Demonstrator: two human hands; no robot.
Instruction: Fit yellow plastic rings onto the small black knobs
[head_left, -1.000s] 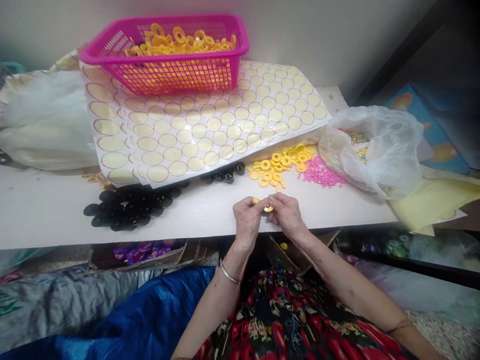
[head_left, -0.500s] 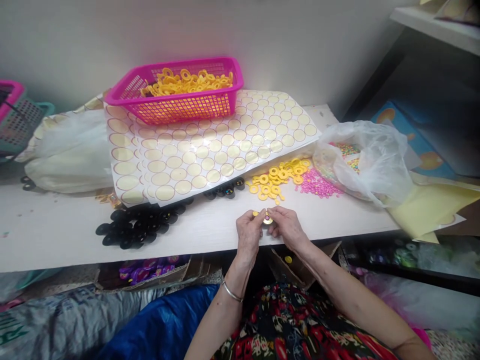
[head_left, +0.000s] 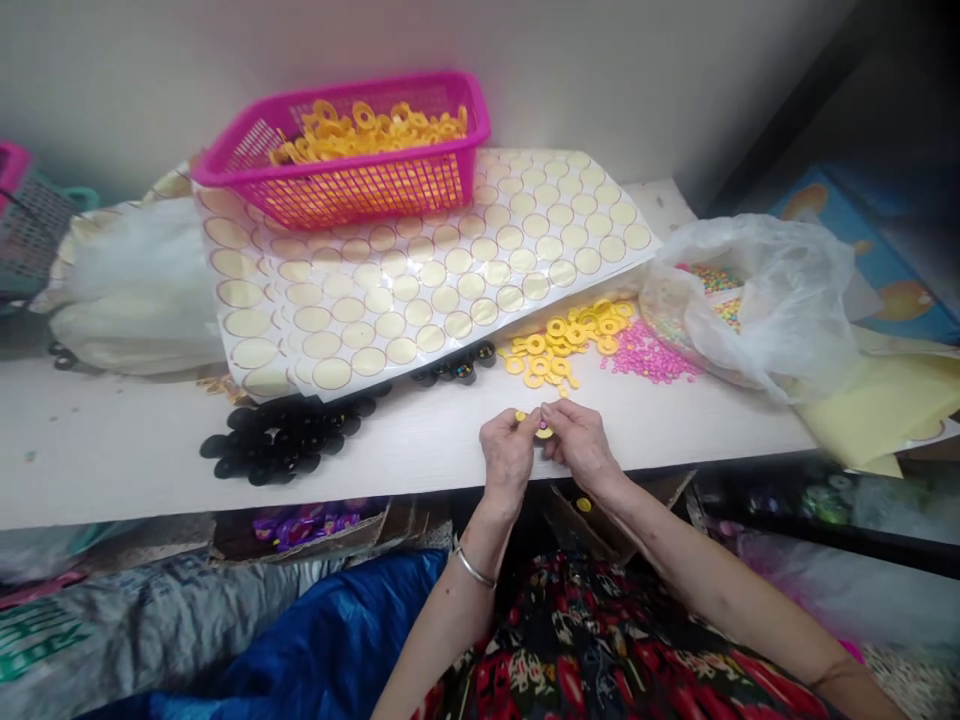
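Close to the table's front edge, my left hand point(head_left: 508, 455) and my right hand point(head_left: 581, 445) meet around a small yellow ring-shaped piece point(head_left: 545, 433). Both hands are closed, with thumbs and fingers pinching it. A pink dot shows at its middle, between the thumb tips. Just beyond my hands lies a heap of yellow ring pieces point(head_left: 556, 345). Beside that heap, to the right, are small pink beads point(head_left: 651, 354). Black round pieces point(head_left: 281, 440) are piled to the left, and more of them lie along the edge of the sticker sheets point(head_left: 409, 310).
A pink basket point(head_left: 360, 190) of yellow pieces stands on the sheets by the wall. At right sit a clear plastic bag point(head_left: 795, 290) of coloured beads and yellow paper point(head_left: 877, 400). Below the table edge are a carton of purple items point(head_left: 307, 525) and a blue bag point(head_left: 337, 640).
The camera view has shifted slightly. My hands keep pinching the yellow piece at nearly the same spot, and the right thumb and fingers have moved a little over its middle.
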